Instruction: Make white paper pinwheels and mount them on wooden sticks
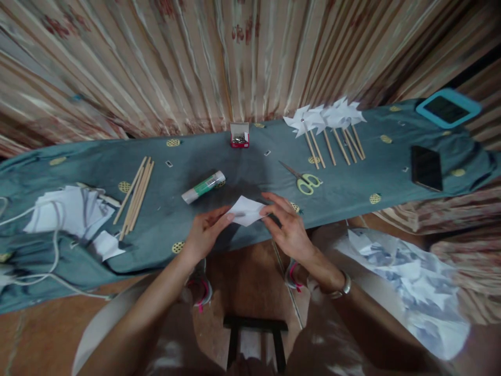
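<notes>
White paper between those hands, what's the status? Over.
Left hand and right hand holding white paper at opposite corners. Paper over teal cloth. Scissors and green-white tube lie beyond, clear of it.

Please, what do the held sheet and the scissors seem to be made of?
The held sheet looks like matte white paper: thin, with straight edges. The scissors have slim, dull, greyish blades, likely metal, and smooth-looking green handles, probably plastic from their even colour.

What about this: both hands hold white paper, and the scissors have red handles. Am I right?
Almost: the scissors have light green handles, not red, in the head view. The left hand and right hand do hold the white paper.
</notes>
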`<state>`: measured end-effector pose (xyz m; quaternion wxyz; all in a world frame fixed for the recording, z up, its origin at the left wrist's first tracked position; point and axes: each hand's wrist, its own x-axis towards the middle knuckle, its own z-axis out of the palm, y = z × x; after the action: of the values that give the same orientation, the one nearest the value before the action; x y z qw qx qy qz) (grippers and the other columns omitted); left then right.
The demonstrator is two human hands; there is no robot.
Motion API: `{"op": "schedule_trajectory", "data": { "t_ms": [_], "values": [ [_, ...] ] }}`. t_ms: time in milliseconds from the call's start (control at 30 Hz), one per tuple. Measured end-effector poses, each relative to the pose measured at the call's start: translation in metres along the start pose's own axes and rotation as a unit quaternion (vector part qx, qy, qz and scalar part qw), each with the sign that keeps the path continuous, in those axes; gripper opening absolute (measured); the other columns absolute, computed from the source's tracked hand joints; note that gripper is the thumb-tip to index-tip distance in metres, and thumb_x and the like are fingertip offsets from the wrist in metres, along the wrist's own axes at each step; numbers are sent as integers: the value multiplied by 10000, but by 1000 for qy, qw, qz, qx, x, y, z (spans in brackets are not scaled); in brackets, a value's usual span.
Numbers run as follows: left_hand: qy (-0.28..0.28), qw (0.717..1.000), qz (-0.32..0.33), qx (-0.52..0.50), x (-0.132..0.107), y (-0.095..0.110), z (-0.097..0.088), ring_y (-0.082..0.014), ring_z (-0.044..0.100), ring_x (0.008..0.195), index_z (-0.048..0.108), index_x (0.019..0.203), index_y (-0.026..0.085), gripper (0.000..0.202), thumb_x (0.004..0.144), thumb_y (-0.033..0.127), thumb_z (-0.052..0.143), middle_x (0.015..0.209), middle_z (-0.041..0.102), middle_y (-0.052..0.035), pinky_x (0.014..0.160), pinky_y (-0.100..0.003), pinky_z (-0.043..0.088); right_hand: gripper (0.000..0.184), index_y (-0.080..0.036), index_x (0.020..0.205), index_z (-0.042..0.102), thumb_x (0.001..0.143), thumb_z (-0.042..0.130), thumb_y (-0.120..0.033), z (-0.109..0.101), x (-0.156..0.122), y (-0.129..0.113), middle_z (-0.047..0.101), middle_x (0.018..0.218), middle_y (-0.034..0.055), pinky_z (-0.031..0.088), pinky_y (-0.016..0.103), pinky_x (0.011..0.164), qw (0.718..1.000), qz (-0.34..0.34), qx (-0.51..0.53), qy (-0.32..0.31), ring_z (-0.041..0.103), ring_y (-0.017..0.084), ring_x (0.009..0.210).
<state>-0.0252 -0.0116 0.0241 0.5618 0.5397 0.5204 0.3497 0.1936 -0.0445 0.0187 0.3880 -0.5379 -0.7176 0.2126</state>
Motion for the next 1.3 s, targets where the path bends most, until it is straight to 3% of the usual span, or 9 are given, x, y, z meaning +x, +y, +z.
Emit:
{"op": "schedule_trajectory", "data": {
  "t_ms": [100, 200, 500, 633, 800, 900, 1000, 1133, 1300],
  "values": [
    [-21, 999, -39, -12, 7, 6, 4, -135, 561, 527, 755, 677, 162, 406, 682, 567, 740, 553, 659, -27, 536, -246, 439, 126, -248, 948, 641, 945, 517, -233, 0, 4, -3, 629, 1344, 81, 444, 489, 1070, 999, -22, -16, 18, 582, 250, 1248],
    [-23, 997, -64, -34, 11, 7, 7, -93, 459, 456, 699, 558, 161, 348, 633, 490, 780, 484, 586, 2, 476, -226, 347, 136, -247, 962, 641, 942, 509, -220, -1, 8, -5, 628, 1343, 85, 451, 478, 1070, 999, -25, -24, 28, 582, 243, 1245],
    [73, 995, -4, -75, 21, 7, 2, -118, 508, 543, 707, 660, 148, 292, 641, 429, 785, 599, 640, 6, 538, -236, 383, 298, -183, 1176, 623, 955, 439, -262, -49, 32, 47, 686, 1220, 165, 466, 500, 1037, 970, 41, -202, 125, 620, 303, 1166],
    [112, 992, 36, -35, 28, 10, -3, -139, 541, 570, 741, 762, 158, 262, 675, 406, 747, 662, 676, 2, 567, -251, 420, 296, -130, 1110, 661, 873, 502, -212, -59, 35, 78, 736, 1007, 207, 527, 466, 852, 934, 106, -338, 42, 677, 337, 935],
    [151, 986, 68, -2, 31, 19, -9, -130, 513, 560, 718, 747, 160, 243, 700, 398, 711, 632, 632, 14, 544, -236, 385, 263, -139, 1050, 684, 822, 560, -185, -56, 42, 81, 751, 891, 174, 524, 372, 757, 915, 122, -385, 17, 698, 287, 828],
    [181, 981, 73, 1, 32, 24, -13, -118, 473, 530, 691, 698, 165, 239, 687, 403, 714, 584, 581, 28, 508, -230, 344, 252, -174, 1019, 697, 784, 621, -228, -54, 51, 71, 764, 896, 119, 522, 355, 780, 937, 191, -293, 10, 716, 257, 832],
    [205, 975, 83, -13, 35, 28, -17, -113, 466, 526, 656, 643, 169, 240, 671, 398, 724, 569, 570, 29, 504, -226, 348, 263, -187, 963, 701, 724, 677, -295, -43, 53, 56, 760, 870, 70, 532, 321, 737, 968, 245, -17, 49, 719, 214, 790],
    [224, 968, 112, -35, 39, 33, -22, -115, 501, 554, 662, 675, 161, 229, 691, 380, 726, 617, 622, 17, 538, -225, 398, 519, -188, 1013, 691, 584, 832, -445, -20, 44, 29, 760, 852, 59, 483, 258, 563, 890, 308, 337, 19, 703, 197, 720],
    [256, 958, 120, -34, 43, 37, -28, -117, 520, 566, 685, 722, 149, 239, 694, 383, 730, 630, 640, 18, 558, -226, 411, 575, -188, 1089, 698, 650, 835, -533, -2, 28, -2, 737, 784, 33, 408, 217, 536, 849, 291, 432, -85, 600, 115, 644]
  ]
}}
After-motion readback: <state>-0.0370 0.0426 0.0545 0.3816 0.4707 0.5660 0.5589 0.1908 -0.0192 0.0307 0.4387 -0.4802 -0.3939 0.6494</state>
